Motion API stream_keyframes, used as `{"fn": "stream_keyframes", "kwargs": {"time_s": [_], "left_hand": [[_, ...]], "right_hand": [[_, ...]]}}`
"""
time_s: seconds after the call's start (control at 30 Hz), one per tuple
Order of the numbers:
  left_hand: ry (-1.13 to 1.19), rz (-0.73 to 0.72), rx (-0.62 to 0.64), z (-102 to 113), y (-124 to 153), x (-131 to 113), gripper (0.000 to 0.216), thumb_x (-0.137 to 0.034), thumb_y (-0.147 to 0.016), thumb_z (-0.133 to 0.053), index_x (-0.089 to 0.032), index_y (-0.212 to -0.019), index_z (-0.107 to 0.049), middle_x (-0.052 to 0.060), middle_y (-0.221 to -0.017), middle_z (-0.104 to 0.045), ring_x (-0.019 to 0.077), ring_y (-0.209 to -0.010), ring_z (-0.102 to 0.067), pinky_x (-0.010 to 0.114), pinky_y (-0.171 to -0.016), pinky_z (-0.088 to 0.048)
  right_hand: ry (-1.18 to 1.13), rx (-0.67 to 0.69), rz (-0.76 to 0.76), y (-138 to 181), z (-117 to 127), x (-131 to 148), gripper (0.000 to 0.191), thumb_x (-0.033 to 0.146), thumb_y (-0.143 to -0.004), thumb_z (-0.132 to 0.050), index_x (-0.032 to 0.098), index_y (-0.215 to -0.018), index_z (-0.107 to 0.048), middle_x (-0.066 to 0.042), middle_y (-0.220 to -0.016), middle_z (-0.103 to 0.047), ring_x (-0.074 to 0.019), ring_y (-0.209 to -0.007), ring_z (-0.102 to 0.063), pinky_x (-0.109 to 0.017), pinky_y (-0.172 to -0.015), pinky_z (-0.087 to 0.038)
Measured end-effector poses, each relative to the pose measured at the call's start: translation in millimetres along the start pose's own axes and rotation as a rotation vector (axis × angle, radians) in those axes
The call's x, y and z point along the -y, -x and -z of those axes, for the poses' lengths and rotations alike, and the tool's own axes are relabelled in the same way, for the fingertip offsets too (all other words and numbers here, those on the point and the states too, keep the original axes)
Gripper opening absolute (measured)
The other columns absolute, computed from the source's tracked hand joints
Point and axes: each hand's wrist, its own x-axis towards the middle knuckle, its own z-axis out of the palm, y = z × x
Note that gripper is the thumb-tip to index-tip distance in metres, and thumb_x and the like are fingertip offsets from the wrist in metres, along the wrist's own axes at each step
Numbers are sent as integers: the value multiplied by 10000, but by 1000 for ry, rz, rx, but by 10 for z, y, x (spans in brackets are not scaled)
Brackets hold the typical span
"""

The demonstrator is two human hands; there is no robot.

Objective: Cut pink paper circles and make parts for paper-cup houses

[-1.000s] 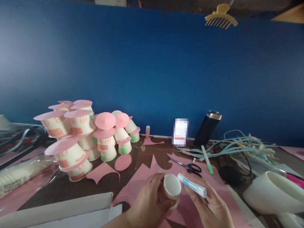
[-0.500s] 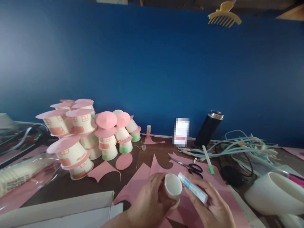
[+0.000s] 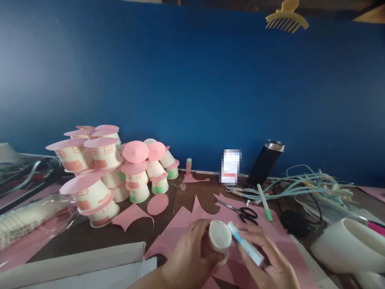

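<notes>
Though illegible, blue-labelled glue stick (image 3: 245,244).

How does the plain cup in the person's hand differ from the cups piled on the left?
The small white paper cup in the left hand is bare; the piled paper cups carry pink paper discs and drawn pink windows. The held cup is lifted, one round end facing the camera; the piled cups rest on one another, some tilted. Both are small and pale.

Over the past second the right hand (image 3: 270,261) has tipped the glue stick (image 3: 246,245) steeper, its tip drawn in against the rim of the paper cup (image 3: 220,236) in the left hand (image 3: 189,257).
</notes>
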Motion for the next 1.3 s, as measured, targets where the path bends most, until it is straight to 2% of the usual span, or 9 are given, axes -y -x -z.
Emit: {"fn": "stream_keyframes", "kwargs": {"time_s": [0.3, 0.43, 0.53, 0.6, 0.83, 0.93, 1.13, 1.3], "left_hand": [[-2, -18, 14, 0, 6, 29, 467, -118, -662, -697, -226, -1103, -586, 46, -1106, -634, 243, -1045, -571, 341, -910, -443], [-27, 8, -4, -4, 2, 10, 493, -107, -647, -690, -227, -1114, -588, 44, -1117, -631, 243, -1050, -567, 341, -905, -441], [-36, 6, -1, 1, 0, -7, 502, -114, -645, -697, -227, -1123, -593, 43, -1130, -634, 242, -1058, -565, 340, -910, -438], [-41, 2, -3, 7, 3, -16, 504, -117, -643, -702, -224, -1123, -593, 44, -1128, -636, 242, -1052, -567, 341, -907, -438], [-28, -18, 20, 29, 1, -41, 506, -128, -671, -721, -226, -1149, -586, 38, -1157, -638, 237, -1086, -562, 341, -939, -423], [-25, -27, 29, 39, 3, -45, 499, -124, -679, -723, -223, -1147, -583, 42, -1151, -639, 237, -1079, -567, 343, -938, -426], [-15, -52, 50, 57, 21, -52, 460, -150, -715, -719, -223, -1147, -577, 48, -1134, -639, 239, -1065, -580, 346, -926, -437], [-30, -52, 34, 46, 17, -35, 494, -139, -696, -725, -226, -1159, -577, 48, -1161, -636, 236, -1077, -571, 342, -941, -429]], "right_hand": [[103, 39, 119, 6, 41, -66, 295, 78, -865, -553, 281, -1077, -578, -64, -1147, -645, -187, -1057, -648, -258, -885, -540], [101, -10, -4, -73, 81, -19, 216, 152, -879, -551, 286, -1042, -595, -38, -1102, -679, -169, -1022, -671, -220, -888, -541], [24, -75, -139, -131, 108, 42, 171, 256, -899, -584, 286, -1067, -602, -11, -1060, -714, -133, -977, -698, -129, -854, -537], [-22, -74, -167, -145, 116, 83, 188, 276, -905, -591, 292, -1091, -609, 5, -1067, -722, -116, -981, -702, -91, -852, -524], [-93, 12, -93, -98, 94, 167, 242, 222, -915, -571, 307, -1141, -595, -15, -1157, -669, -154, -1089, -643, -165, -914, -523], [-39, 27, -70, -86, 99, 162, 214, 223, -910, -583, 308, -1104, -616, -21, -1150, -657, -167, -1080, -641, -200, -926, -517], [81, 72, 93, -56, 105, 88, 227, 174, -909, -582, 313, -1081, -635, -24, -1166, -631, -158, -1076, -628, -185, -908, -507], [69, 30, 2, -65, 80, 82, 194, 203, -934, -537, 292, -1099, -584, -26, -1126, -637, -151, -1055, -625, -184, -927, -491]]}}
